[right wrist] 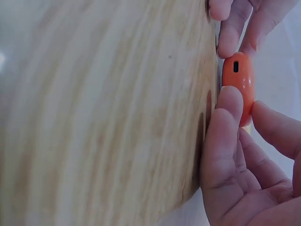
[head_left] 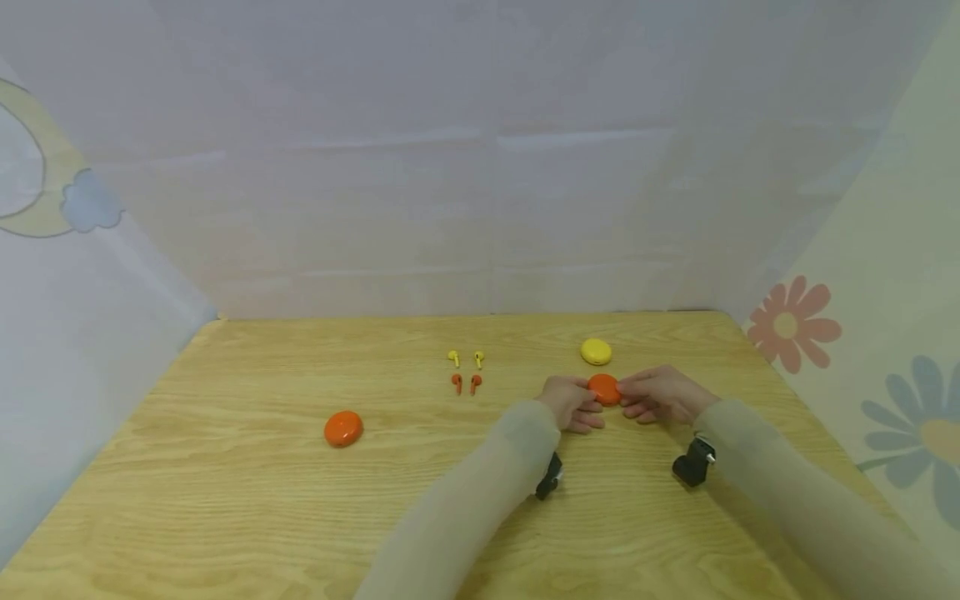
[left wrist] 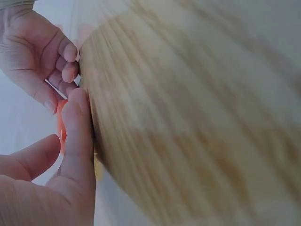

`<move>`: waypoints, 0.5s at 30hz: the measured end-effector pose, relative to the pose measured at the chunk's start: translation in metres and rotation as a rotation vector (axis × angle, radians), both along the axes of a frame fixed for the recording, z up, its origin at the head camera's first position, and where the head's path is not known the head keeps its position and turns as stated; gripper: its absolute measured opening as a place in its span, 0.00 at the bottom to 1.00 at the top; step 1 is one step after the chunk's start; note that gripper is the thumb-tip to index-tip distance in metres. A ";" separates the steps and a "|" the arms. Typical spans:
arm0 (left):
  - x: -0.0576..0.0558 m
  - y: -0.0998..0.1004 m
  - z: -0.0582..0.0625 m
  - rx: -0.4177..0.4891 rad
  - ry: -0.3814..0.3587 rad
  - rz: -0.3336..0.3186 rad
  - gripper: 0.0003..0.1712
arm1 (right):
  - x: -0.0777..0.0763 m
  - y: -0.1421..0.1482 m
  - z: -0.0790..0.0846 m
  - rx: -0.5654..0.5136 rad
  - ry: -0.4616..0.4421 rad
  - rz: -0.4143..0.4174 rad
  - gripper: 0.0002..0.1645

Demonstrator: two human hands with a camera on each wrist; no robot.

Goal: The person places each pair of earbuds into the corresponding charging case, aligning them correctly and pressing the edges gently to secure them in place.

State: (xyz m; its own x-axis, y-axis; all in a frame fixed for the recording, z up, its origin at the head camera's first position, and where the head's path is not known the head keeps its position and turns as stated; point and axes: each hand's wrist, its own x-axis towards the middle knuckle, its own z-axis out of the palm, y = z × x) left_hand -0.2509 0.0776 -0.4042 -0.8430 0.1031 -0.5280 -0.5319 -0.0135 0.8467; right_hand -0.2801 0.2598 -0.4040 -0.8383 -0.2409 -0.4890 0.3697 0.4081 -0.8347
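Note:
Between my two hands, on the right side of the table, is a round orange earbud case (head_left: 603, 389), its charging port showing in the right wrist view. My left hand (head_left: 570, 402) holds the case's left edge between thumb and fingers. From the opposite side my right hand (head_left: 663, 393) pinches it, the thumb on top and a fingertip against the side in the right wrist view. In the left wrist view the case (left wrist: 62, 125) is mostly hidden behind my left fingers. The lid looks closed.
A yellow round case (head_left: 596, 352) lies just behind the held one. Two yellow earbuds (head_left: 479, 359) and two orange earbuds (head_left: 476, 382) lie mid-table. Another orange round case (head_left: 343, 428) is at the left. Cloth-like walls (head_left: 390, 233) border the wooden table (head_left: 247, 500).

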 end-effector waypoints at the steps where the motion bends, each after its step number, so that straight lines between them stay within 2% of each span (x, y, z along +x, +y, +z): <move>1: 0.000 0.001 0.001 -0.003 0.002 0.005 0.19 | 0.000 0.000 0.000 -0.003 -0.002 -0.006 0.29; 7: 0.003 0.003 0.004 -0.012 0.010 0.044 0.16 | 0.005 0.001 -0.001 -0.039 0.015 -0.020 0.30; 15: 0.008 0.003 0.011 -0.001 0.049 0.067 0.14 | 0.014 -0.005 0.000 -0.172 0.049 -0.058 0.32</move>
State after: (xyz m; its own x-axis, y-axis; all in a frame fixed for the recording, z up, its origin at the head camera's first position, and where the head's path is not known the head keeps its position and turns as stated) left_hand -0.2429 0.0803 -0.3936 -0.8726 0.0452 -0.4864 -0.4882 -0.0470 0.8715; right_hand -0.2659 0.2553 -0.4035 -0.8749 -0.2683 -0.4031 0.3458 0.2366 -0.9080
